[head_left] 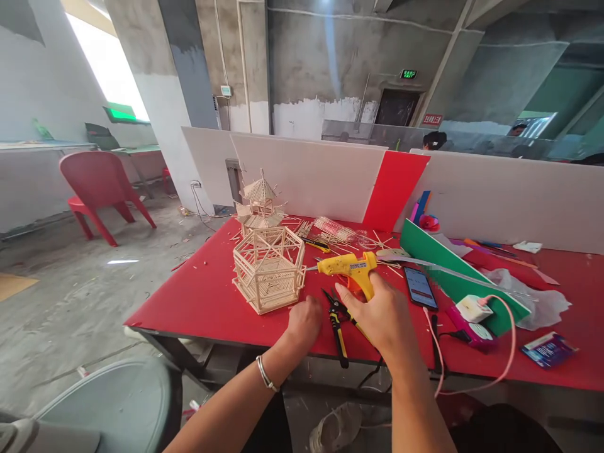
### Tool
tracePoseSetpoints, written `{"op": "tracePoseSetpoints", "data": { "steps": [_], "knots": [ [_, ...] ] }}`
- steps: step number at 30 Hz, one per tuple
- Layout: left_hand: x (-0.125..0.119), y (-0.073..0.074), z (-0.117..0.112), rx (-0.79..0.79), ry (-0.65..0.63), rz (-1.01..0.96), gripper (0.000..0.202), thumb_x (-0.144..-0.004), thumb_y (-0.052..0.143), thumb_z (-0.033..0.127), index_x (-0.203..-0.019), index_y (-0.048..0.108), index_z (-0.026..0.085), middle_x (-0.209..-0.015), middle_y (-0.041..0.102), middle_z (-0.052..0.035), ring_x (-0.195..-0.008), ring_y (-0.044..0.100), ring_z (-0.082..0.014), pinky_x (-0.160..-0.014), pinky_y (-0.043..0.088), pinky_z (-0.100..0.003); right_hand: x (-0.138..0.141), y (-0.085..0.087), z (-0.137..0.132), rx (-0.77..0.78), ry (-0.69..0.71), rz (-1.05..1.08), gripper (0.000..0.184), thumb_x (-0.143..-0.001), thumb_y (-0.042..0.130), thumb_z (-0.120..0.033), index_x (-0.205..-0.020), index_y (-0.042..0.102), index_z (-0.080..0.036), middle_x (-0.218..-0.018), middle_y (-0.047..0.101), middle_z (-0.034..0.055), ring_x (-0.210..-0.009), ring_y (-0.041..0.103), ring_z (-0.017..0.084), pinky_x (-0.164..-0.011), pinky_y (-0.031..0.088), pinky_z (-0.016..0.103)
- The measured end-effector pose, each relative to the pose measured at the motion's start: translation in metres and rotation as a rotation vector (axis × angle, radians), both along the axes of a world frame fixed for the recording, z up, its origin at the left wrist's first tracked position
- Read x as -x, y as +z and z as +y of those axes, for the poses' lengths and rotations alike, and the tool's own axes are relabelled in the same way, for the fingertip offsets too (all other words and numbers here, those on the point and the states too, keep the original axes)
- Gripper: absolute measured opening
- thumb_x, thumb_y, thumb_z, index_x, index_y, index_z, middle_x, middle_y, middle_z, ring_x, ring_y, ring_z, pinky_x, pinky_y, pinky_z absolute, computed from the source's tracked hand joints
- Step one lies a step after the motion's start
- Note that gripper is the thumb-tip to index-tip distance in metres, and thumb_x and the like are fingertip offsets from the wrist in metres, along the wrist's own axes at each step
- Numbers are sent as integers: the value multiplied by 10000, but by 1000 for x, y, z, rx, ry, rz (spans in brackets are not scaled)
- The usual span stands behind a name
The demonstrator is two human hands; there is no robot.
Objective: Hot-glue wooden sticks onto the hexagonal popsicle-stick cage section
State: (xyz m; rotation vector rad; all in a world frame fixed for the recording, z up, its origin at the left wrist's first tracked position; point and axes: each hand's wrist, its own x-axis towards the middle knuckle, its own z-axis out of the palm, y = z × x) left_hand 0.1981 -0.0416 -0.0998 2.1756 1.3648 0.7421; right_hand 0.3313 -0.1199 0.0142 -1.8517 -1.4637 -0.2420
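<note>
My right hand [380, 308] is wrapped round the grip of a yellow hot glue gun [346, 265]. The gun's nozzle points left and meets, or nearly meets, the right edge of an open hexagonal frame of thin wooden sticks [267, 277]. Just below that edge, my left hand [306, 321] is closed with its fingers curled; what it pinches, if anything, is hidden. Behind the frame stands a tiered pagoda-like stick model [261, 204]. Pliers [336, 327] with black and yellow handles lie on the red table [189, 302] between my hands.
Loose sticks [335, 231] and a yellow utility knife [316, 245] lie behind the frame. To the right are a phone [419, 288], a green board [457, 270], a power strip [474, 330] with a pink cable, and a plastic bag [528, 299]. White partition panels [311, 176] line the table's back.
</note>
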Motion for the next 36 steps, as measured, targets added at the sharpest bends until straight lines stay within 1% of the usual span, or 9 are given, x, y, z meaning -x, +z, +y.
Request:
{"op": "tracePoseSetpoints", "data": {
  "steps": [5, 10, 14, 18, 22, 25, 28, 31, 36],
  "knots": [
    [-3, -2, 6, -43, -12, 98, 207, -835, 557, 27, -711, 691, 123, -736, 636, -155, -703, 689, -291, -674, 491, -363, 9, -1, 7, -22, 24, -20, 408, -847, 585, -604, -877, 592, -197, -786, 708, 94, -705, 660, 242, -613, 419, 307],
    [10, 5, 1, -94, -137, 155, 192, -831, 559, 33, -749, 697, 139, -743, 650, -125, -812, 659, -279, -724, 503, -360, 26, -2, 15, 38, -31, -109, 385, -850, 590, -562, -957, 610, -193, -803, 718, 80, -683, 663, 245, -571, 378, 306],
    [52, 13, -23, -159, -244, 118, 144, -868, 551, 92, -873, 667, 177, -896, 670, -96, -873, 631, -239, -747, 508, -334, 43, -5, 25, 63, -55, -146, 368, -865, 573, -550, -962, 611, -197, -766, 711, 59, -643, 659, 233, -538, 347, 304],
    [103, 17, -42, -256, -318, -310, 159, -964, 455, 110, -1038, 559, 206, -973, 664, -78, -849, 647, -163, -729, 527, -268, 62, -11, 36, 51, -35, -116, 443, -856, 587, -599, -1004, 605, -182, -785, 712, 65, -673, 675, 245, -560, 391, 316],
    [132, 25, -43, -303, -130, -685, 180, -978, 455, 97, -1088, 528, 220, -1009, 691, -78, -847, 708, -162, -677, 571, -259, 80, -16, 46, 92, -45, -138, 489, -835, 610, -621, -1046, 607, -180, -807, 719, 71, -689, 681, 255, -554, 398, 322],
    [144, 42, -37, -297, 98, -895, 168, -955, 542, 115, -1091, 552, 214, -973, 712, -61, -754, 721, -165, -566, 570, -247, 88, -17, 52, 118, -71, -183, 402, -863, 594, -547, -1059, 606, -196, -835, 729, 70, -689, 681, 248, -547, 385, 319],
    [155, 60, -26, -258, 301, -1022, 84, -907, 646, 158, -977, 609, 188, -918, 717, -47, -702, 710, -168, -563, 578, -272, 92, -16, 56, 135, -84, -226, 323, -885, 566, -483, -1045, 601, -205, -857, 733, 61, -680, 676, 235, -541, 373, 319],
    [164, 67, -15, -179, 381, -1123, 78, -861, 713, 195, -915, 660, 178, -899, 708, -41, -695, 687, -156, -537, 548, -247, 94, -15, 59, 137, -85, -274, 282, -899, 547, -447, -1033, 596, -203, -870, 731, 63, -708, 681, 232, -549, 377, 318],
    [170, 57, -6, -80, 416, -1200, 86, -791, 783, 220, -822, 719, 172, -904, 718, -38, -589, 584, -85, -507, 493, -213, 96, -17, 61, 140, -96, -323, 275, -910, 530, -429, -1046, 590, -197, -854, 723, 64, -697, 673, 228, -544, 378, 316]
  ]
}}
